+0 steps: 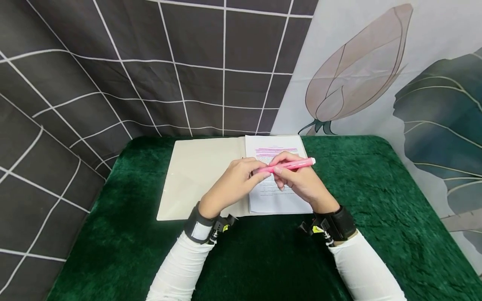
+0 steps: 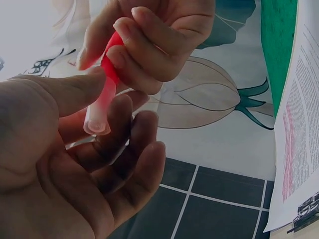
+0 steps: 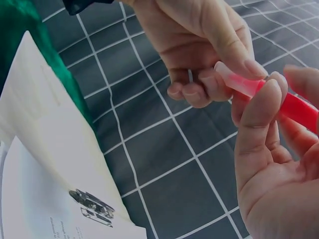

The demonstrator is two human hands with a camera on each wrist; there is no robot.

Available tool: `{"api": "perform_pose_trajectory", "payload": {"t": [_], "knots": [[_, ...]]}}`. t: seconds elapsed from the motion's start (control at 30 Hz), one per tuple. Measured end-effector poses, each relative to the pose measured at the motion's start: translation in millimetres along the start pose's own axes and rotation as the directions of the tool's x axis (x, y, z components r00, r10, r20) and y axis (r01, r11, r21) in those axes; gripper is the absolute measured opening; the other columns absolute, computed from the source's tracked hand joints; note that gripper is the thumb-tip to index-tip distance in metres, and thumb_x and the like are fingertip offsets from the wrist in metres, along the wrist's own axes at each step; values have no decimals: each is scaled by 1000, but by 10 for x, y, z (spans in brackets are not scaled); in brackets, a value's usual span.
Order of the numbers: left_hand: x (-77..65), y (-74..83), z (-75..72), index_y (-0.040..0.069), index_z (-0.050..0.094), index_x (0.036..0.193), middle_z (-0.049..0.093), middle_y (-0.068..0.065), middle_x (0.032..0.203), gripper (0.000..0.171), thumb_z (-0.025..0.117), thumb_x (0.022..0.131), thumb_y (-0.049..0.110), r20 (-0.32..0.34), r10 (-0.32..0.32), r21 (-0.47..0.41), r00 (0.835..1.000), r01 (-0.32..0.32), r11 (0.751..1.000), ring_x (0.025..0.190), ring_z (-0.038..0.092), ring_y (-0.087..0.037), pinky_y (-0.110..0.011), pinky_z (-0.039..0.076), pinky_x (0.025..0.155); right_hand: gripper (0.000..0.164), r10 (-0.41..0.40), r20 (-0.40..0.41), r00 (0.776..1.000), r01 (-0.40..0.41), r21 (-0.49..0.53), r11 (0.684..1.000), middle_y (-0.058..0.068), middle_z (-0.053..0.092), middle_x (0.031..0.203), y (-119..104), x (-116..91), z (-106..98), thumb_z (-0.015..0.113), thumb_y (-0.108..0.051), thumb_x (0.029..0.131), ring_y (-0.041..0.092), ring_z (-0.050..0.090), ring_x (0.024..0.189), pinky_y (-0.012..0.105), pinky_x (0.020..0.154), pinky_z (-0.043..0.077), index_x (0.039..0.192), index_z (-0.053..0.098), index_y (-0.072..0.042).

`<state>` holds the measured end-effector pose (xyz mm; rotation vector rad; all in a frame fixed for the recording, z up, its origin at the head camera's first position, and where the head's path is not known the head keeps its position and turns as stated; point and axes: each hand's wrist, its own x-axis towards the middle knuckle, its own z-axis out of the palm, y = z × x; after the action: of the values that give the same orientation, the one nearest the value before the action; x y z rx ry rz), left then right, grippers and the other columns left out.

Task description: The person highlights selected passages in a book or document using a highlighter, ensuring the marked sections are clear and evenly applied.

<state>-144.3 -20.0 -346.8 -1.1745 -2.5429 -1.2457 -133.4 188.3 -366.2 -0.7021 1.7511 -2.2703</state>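
Keeping the marker [image 1: 293, 164] aligned should help: left hand [image 1: 234, 177] pinches its translucent cap [image 2: 97, 113], right hand [image 1: 303, 180] grips its pink barrel [image 3: 301, 112], papers [image 1: 276, 202] below both hands.

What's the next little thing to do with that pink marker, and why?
Probably have the left grip push the cap snugly onto the marker. It pinches the cap end while the right grip holds the pink barrel, and the page already carries pink lines near its top. I can't tell whether the cap is fully on, so this is only a guess.
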Motion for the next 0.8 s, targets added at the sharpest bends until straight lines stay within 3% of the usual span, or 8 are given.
{"api": "perform_pose_trajectory", "payload": {"t": [0.33, 0.57, 0.8], "knots": [[0, 9, -34, 14, 75, 100, 62, 3, 70, 18, 64, 94, 26, 87, 2, -23, 996, 0, 1000, 63, 49, -11, -27, 43, 55, 9, 73, 94, 993, -69, -50, 996, 3, 58, 73, -11, -36, -96, 49, -2, 99, 13, 53, 51, 17, 47, 47, 101, 58, -6], [4, 3, -12, 9, 69, 100, 63, 2, 82, 14, 61, 96, 21, 118, 5, 92, 993, -16, 996, 74, 51, -13, -28, 49, 68, 11, 124, 97, 987, -116, -89, 989, 5, 60, 77, 6, -31, -102, 52, -4, 99, 14, 58, 57, 21, 53, 52, 109, 55, -4], [0, -12, -7, 12, 68, 99, 61, 3, 82, 16, 58, 98, 25, 125, 31, 123, 992, -47, 991, 75, 51, -10, -25, 49, 70, 11, 118, 115, 986, -118, -14, 993, 6, 65, 82, -9, -30, -80, 49, -2, 100, 13, 59, 59, 19, 56, 55, 108, 56, -5]]}}
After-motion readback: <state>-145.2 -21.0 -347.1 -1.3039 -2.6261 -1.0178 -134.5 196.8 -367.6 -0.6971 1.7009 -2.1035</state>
